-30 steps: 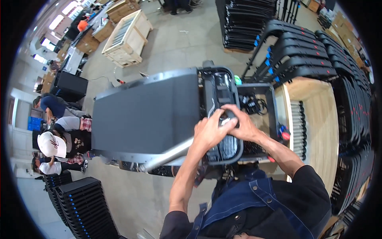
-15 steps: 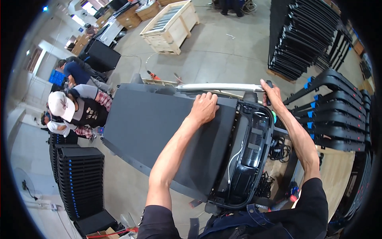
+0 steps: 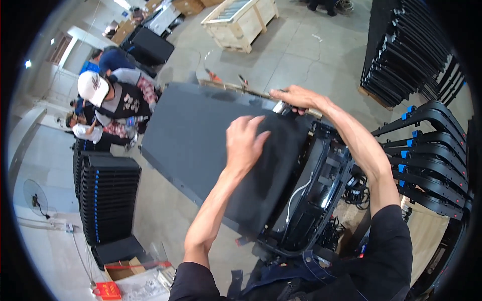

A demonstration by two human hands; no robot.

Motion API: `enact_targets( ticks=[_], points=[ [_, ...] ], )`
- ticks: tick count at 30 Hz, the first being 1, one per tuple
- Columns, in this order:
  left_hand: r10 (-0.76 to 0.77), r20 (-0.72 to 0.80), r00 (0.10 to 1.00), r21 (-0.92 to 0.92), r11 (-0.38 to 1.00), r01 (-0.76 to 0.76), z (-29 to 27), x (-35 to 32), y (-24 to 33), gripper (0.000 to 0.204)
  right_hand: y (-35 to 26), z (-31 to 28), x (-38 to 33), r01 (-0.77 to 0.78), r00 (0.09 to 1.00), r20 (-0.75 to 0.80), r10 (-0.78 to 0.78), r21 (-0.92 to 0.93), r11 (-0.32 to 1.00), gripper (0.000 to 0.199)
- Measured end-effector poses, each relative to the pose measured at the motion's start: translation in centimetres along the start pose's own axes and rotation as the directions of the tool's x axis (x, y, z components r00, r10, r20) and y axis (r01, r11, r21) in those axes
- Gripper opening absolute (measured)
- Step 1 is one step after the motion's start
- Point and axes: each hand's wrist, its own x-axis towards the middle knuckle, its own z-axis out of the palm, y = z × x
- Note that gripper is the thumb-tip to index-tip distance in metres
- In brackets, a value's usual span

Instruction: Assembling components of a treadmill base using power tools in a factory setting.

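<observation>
In front of me lies a treadmill deck with a wide black belt (image 3: 196, 133). At its near right end is an exposed motor compartment (image 3: 321, 200) with a loose white cable (image 3: 299, 190) across it. My right hand (image 3: 306, 99) closes around a silver metal tube (image 3: 281, 107) at the deck's far edge. Only a short shiny piece of the tube shows, and the fingers hide much of the rest. My left hand (image 3: 243, 145) hovers over the belt, slightly blurred, with fingers apart and nothing in it.
Co-workers sit at the left, one in a white cap (image 3: 93, 88). Stacked black panels (image 3: 111, 200) stand nearer. A wooden crate (image 3: 246, 27) is beyond the deck. On the right are curved black frames (image 3: 427, 145) and coiled black cables (image 3: 356, 190). An orange-handled tool (image 3: 213, 76) lies behind the deck.
My left hand has lifted off the belt's far edge and come nearer. My right hand has moved left with the tube, which now shows much shorter. The view has shifted.
</observation>
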Motion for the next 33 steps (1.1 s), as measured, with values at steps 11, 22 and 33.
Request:
enact_targets(
  ticks=[11, 22, 33],
  points=[
    [-0.683, 0.663, 0.308, -0.356, 0.075, 0.932, -9.8, -30.4, 6.4, 0.030, 2.0, 3.7, -1.3, 0.091, 0.958, -0.251, -0.139, -0.193, 0.977, 0.086],
    [-0.930, 0.220, 0.296, -0.536, 0.138, 0.833, -6.8, -32.8, 8.9, 0.015, 3.4, 5.0, -4.8, -0.262, 0.870, -0.456, 0.188, -0.103, 0.960, 0.098],
    [-0.843, 0.297, 0.449, -0.362, 0.336, 0.870, -10.1, -30.3, 12.9, 0.018, 6.6, 1.4, -12.7, -0.166, 0.898, -0.417, 0.139, -0.028, 0.986, 0.063]
  ],
)
